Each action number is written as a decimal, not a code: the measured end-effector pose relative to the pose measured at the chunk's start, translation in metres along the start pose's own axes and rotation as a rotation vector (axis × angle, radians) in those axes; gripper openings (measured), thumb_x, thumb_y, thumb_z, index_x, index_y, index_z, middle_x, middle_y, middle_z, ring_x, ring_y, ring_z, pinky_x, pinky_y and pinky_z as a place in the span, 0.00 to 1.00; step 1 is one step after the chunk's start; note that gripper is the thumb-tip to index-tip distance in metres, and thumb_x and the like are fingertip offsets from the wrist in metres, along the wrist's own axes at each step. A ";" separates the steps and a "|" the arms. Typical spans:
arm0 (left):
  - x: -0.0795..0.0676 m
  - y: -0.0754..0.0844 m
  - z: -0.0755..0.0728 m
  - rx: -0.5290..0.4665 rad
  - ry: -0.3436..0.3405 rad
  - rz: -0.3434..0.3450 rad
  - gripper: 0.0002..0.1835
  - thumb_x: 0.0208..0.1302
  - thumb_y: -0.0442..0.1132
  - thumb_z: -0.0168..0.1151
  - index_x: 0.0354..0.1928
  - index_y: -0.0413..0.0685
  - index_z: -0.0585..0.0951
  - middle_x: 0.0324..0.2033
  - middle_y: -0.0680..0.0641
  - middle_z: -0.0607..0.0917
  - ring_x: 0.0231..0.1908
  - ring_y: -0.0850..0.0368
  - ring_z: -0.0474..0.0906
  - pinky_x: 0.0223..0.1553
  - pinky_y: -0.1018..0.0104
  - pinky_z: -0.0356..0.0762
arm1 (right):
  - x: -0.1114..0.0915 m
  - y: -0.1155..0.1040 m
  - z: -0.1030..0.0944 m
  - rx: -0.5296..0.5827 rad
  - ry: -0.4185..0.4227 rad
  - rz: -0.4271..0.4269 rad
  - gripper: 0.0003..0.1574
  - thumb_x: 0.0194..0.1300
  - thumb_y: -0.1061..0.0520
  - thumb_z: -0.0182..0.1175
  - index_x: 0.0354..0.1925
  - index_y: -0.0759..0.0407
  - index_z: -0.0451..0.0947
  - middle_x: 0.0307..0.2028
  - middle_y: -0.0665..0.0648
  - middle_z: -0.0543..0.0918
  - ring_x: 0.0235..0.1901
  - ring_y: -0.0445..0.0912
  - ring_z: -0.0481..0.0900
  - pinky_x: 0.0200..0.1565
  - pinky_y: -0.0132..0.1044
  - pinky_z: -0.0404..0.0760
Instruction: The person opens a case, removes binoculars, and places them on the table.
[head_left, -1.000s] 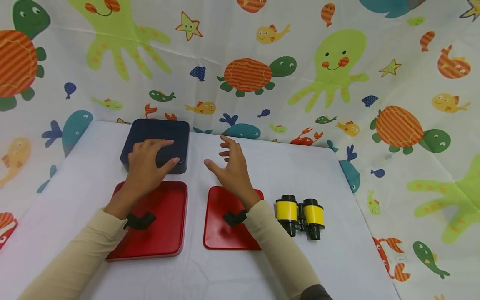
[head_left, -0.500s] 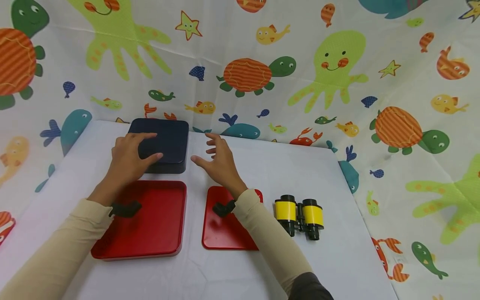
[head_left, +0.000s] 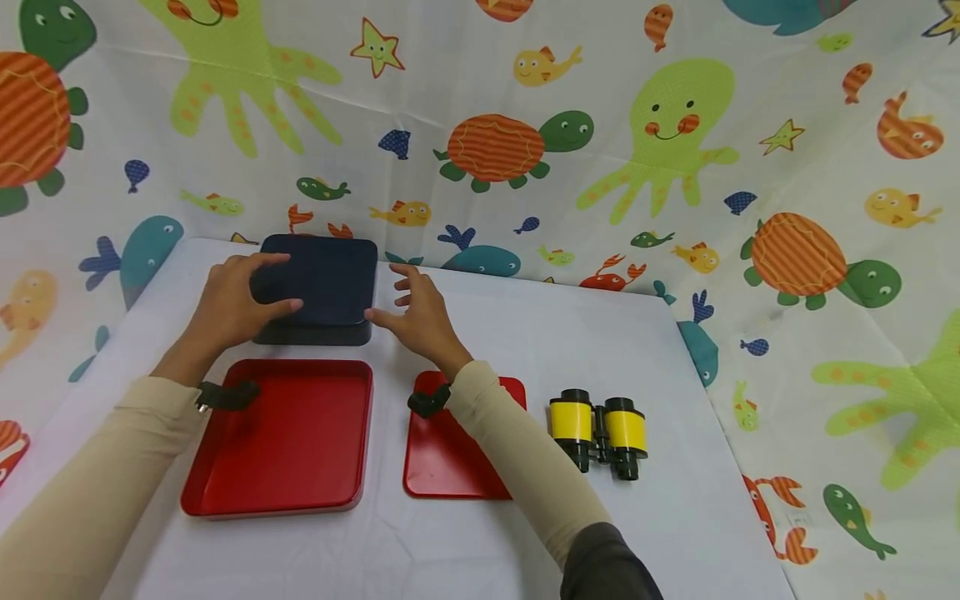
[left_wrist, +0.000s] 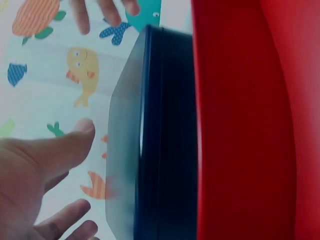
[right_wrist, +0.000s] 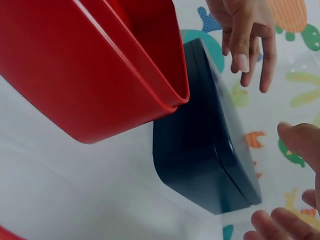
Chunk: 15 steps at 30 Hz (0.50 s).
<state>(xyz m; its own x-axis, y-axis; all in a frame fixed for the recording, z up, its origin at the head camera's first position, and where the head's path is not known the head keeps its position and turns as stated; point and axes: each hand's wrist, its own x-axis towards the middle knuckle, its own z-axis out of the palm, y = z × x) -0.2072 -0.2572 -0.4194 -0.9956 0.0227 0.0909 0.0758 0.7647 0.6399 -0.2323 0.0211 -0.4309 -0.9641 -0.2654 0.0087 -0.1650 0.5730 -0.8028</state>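
A closed dark blue tin [head_left: 322,279] with rounded corners stands at the back left of the white table. My left hand [head_left: 234,300] hovers at its left side, thumb and fingers spread apart and overlapping the lid's edge in the head view. At the opposite side is my right hand [head_left: 417,318], its thumb tip right by the tin's front right corner. Both palms face inward with nothing in them. In the right wrist view, a gap shows between the tin [right_wrist: 192,150] and the right thumb [right_wrist: 302,142].
An open red tin [head_left: 292,454] lies in front of the blue one. Right of it is a flat red lid [head_left: 448,454], partly under the right forearm. Yellow and black toy binoculars [head_left: 600,433] stand farther right. A sea-animal curtain [head_left: 480,92] hangs behind the table.
Both hands have moved left in the head view, from above the table's middle to either side of the dark blue tin. The tins, lid and binoculars stay put.
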 end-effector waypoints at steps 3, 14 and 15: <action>0.003 -0.006 -0.004 0.006 -0.020 -0.005 0.44 0.65 0.42 0.76 0.80 0.45 0.66 0.74 0.22 0.66 0.69 0.21 0.58 0.66 0.21 0.63 | 0.006 0.000 0.003 -0.013 -0.011 0.000 0.54 0.64 0.42 0.77 0.80 0.41 0.61 0.66 0.56 0.78 0.56 0.45 0.83 0.53 0.36 0.88; 0.011 -0.024 -0.012 0.027 -0.091 -0.063 0.48 0.65 0.45 0.76 0.83 0.51 0.61 0.77 0.24 0.61 0.70 0.23 0.58 0.65 0.19 0.67 | 0.022 0.002 0.012 -0.009 -0.048 0.059 0.54 0.64 0.44 0.77 0.81 0.40 0.61 0.65 0.54 0.78 0.60 0.50 0.83 0.54 0.39 0.88; 0.011 -0.026 -0.012 0.027 -0.095 -0.072 0.49 0.65 0.44 0.76 0.83 0.51 0.60 0.77 0.24 0.61 0.70 0.23 0.58 0.64 0.20 0.69 | 0.023 0.002 0.014 -0.007 -0.051 0.066 0.54 0.64 0.44 0.77 0.81 0.40 0.61 0.65 0.54 0.78 0.60 0.50 0.84 0.54 0.39 0.88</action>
<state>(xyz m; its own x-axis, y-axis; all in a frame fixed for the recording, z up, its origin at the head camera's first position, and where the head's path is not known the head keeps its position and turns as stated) -0.2197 -0.2847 -0.4255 -0.9992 0.0266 -0.0282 0.0033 0.7837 0.6211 -0.2519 0.0053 -0.4404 -0.9611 -0.2658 -0.0748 -0.1029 0.5960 -0.7964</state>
